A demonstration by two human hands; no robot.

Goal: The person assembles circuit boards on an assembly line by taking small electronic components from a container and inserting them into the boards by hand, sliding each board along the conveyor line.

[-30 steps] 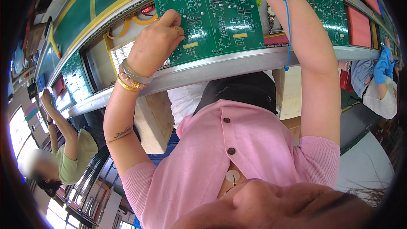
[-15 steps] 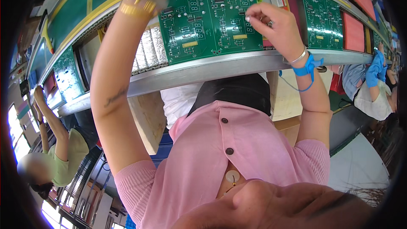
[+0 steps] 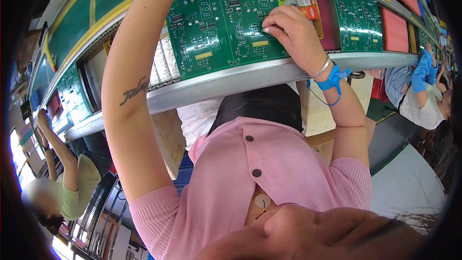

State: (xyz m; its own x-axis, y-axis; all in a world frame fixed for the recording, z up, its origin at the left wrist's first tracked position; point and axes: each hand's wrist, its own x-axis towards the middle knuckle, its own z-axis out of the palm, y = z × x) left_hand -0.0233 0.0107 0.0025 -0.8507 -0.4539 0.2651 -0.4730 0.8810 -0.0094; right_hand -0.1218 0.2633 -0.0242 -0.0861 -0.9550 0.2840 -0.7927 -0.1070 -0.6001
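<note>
A green circuit board with white printing, small digit displays and yellow strips lies across the metal rails in front of me. My right hand, with a silver bangle and a blue wrist strap, hovers over its right half. Thumb and forefinger are pinched together close to the board; anything between the tips is too small to make out. My left arm reaches up past the board's left side. Only its wrist, with gold bracelets, shows at the top edge, and the left hand itself is cut off.
A metal rail runs along the near side. Right of my board are a red-and-white box, another green board and a pink-red pad. Further boards stand at left. A person works at far left, others at far right.
My right hand has shifted left and slightly down, its fingertips still pinched over the board. My left hand has risen out of the picture. The whole view has shifted slightly.
</note>
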